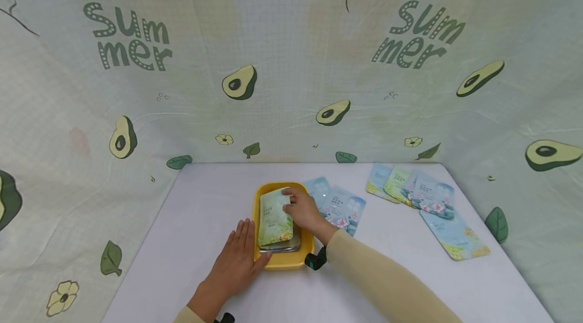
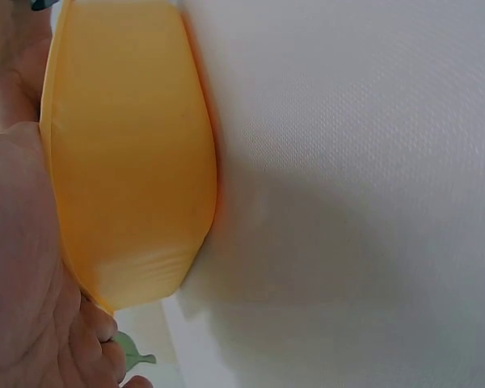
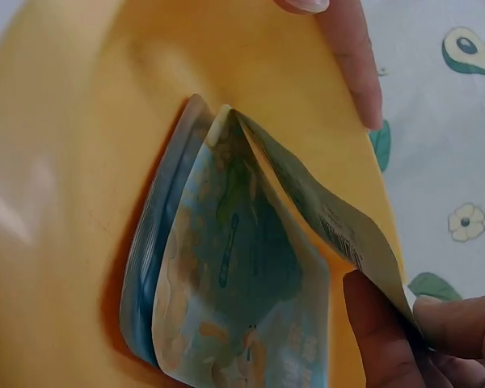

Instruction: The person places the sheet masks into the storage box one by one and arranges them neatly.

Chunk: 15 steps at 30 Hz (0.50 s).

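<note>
A yellow plastic tray [image 1: 284, 263] with raised walls holds a small stack of flat sheet mask packets [image 3: 242, 267]. My right hand [image 1: 304, 207] pinches the upper right edge of a green sheet mask packet [image 1: 275, 217] between thumb and fingers. In the right wrist view that packet's near side is tilted up off the blue packets beneath it, while its far end stays close to them. With fingers straight, my left hand [image 1: 239, 258] lies along the left rim of the tray, its thumb over the front left part.
Beside the tray on the right lie blue packets [image 1: 346, 206], partly hidden by the right forearm. Farther right, several blue and green packets [image 1: 430, 194] overlap in a fan, with a blue one [image 1: 455, 236] nearest. A patterned cloth [image 1: 282, 49] rises behind the white table [image 1: 200, 201].
</note>
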Available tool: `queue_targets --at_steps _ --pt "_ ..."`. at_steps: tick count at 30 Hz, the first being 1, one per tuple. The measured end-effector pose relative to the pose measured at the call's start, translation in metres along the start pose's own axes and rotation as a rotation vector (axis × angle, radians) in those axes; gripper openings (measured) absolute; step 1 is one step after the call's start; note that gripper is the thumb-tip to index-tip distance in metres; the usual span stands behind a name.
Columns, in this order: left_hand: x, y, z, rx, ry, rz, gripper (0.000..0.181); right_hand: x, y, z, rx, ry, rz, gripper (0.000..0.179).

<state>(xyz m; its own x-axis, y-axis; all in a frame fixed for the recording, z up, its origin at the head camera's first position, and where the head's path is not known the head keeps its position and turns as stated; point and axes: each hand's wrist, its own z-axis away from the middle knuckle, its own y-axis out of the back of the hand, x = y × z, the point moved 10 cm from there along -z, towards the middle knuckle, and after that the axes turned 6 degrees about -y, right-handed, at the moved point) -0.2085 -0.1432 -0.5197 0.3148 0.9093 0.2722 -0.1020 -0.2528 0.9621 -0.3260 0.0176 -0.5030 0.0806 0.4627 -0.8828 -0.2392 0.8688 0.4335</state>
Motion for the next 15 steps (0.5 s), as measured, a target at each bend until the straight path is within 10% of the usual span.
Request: queue_targets --at_steps 15 --pt "0.0007 0.0006 0.0014 0.010 0.005 0.015 0.094 -0.0064 -0.0021 0.0031 -0.009 0.055 0.127 0.046"
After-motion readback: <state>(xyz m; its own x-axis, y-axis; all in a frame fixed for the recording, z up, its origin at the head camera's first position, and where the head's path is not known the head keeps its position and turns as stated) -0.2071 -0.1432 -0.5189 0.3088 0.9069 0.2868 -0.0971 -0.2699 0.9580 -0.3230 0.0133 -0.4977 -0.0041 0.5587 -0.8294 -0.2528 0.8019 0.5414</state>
